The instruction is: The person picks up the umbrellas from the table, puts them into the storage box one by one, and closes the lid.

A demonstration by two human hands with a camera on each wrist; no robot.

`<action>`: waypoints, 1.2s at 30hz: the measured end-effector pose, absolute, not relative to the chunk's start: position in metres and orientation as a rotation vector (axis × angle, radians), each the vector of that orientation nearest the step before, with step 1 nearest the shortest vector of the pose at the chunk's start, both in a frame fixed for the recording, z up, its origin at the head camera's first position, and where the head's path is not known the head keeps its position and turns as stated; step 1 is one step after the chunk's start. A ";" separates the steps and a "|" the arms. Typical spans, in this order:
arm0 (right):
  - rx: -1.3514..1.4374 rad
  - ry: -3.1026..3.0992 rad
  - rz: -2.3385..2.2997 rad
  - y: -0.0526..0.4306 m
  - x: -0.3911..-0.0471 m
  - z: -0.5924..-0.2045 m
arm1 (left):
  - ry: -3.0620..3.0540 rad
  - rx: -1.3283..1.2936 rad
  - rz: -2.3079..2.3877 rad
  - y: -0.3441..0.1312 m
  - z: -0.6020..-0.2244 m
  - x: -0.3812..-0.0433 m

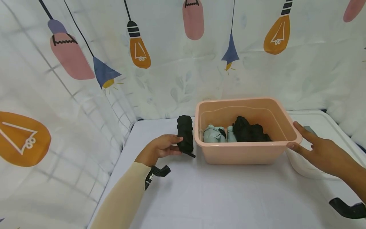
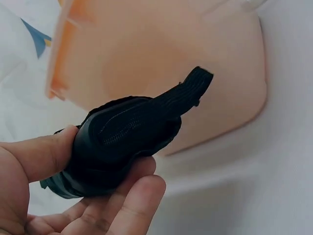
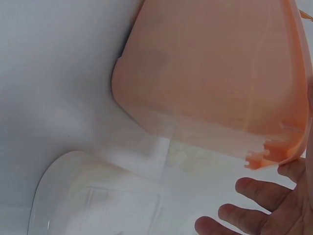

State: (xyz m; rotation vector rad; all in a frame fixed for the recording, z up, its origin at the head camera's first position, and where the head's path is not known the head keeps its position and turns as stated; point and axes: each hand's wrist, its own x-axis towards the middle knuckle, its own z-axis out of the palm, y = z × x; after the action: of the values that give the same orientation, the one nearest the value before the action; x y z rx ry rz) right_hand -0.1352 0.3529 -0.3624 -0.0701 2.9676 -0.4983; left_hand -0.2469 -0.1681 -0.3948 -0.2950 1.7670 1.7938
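Observation:
My left hand [image 1: 164,146] holds a compact folded black umbrella [image 1: 185,133] upright, just left of a peach plastic bin [image 1: 237,154]. In the left wrist view the thumb and fingers close around the umbrella [image 2: 127,132], and a short strap sticks out from its end. My right hand [image 1: 323,151] touches the bin's right rim near the front corner, fingers spread and fairly straight. Inside the bin lie pale green rolled bundles [image 1: 214,134] and black folded bundles [image 1: 250,130], partly hidden by the front wall.
A white plastic container [image 1: 314,165] stands right of the bin, partly behind the right hand. A white cloth [image 1: 228,197] covers the table. A printed curtain [image 1: 171,79] hangs along the back and left side.

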 end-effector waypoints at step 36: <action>-0.061 2.951 -0.489 0.352 -0.136 -0.361 | 1.757 -0.149 2.017 -0.158 -0.313 -0.234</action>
State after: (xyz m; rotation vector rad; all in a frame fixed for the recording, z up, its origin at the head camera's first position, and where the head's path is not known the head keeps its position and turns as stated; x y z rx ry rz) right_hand -0.1358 0.3524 -0.3611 -0.0605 2.9512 -0.4893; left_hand -0.2341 -0.1585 -0.3128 -0.1490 1.7567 2.0168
